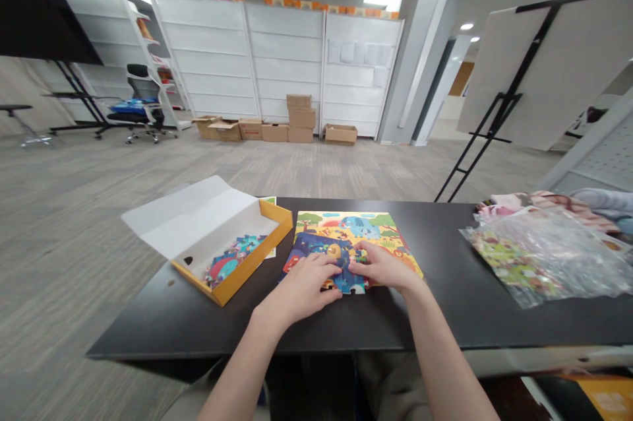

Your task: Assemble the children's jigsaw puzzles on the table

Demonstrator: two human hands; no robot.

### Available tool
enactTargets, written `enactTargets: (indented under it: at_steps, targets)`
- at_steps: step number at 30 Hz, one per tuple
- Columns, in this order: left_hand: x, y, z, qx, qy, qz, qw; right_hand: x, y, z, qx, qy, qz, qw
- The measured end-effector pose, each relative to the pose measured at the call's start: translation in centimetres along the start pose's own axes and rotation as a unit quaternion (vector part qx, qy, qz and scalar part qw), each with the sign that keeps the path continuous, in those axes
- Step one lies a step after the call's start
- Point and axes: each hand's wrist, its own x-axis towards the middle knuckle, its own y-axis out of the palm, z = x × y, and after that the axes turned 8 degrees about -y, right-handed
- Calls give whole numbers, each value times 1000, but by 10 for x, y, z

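Note:
A partly joined dark-blue jigsaw puzzle (316, 244) lies on top of a yellow animal picture board (361, 226) with an elephant and trees. My left hand (311, 281) rests palm down on the puzzle's lower left, fingers stretched out and thumb apart. From the right, my right hand (378, 264) has its thumb and index finger bent together at the edge of a blue puzzle piece (353, 284). My fingers hide part of the joined pieces. To the left, an open yellow box (247, 268) with a white lid holds several loose puzzle pieces (232, 261).
The black table (445, 315) carries clear plastic bags (548, 256) with colourful pieces at the right, beside folded cloth (554, 200). Beyond its far edge stand a black easel (494, 114), cardboard boxes (300, 121) and an office chair (141, 104).

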Motion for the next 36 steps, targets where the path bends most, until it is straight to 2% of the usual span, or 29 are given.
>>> enactTargets:
  at_steps: [3,6,9,11,16,18,24,30,36]
  targets:
    - [-1,-1,-4,13,10,-7,1000,-1,-2,0,19,-12,0,1000]
    - [-3,-2,-5,12,-3,-15,1000,0,-7,-2,-13,-27,-8,1000]
    - [-6,-2,-5,12,-3,-7,1000,2,-14,-6,-66,-66,-90,992]
    - [-8,-1,-4,4,-6,-3,1000,1,-17,-6,-60,-83,-128,987]
    - [-2,3,-9,-40,-38,-56,997,-3,-13,9,65,-148,-89,983]
    - [4,6,-13,-82,-60,-80,992,-3,-8,14,84,-165,-82,979]
    - [20,17,-13,-187,-128,-120,967,5,2,12,-13,-162,-94,982]
    - [18,16,-5,-283,-135,-96,945,5,2,15,11,-154,-97,983]
    - [13,9,-6,-332,-131,-61,932,2,1,19,-24,-193,-98,976]
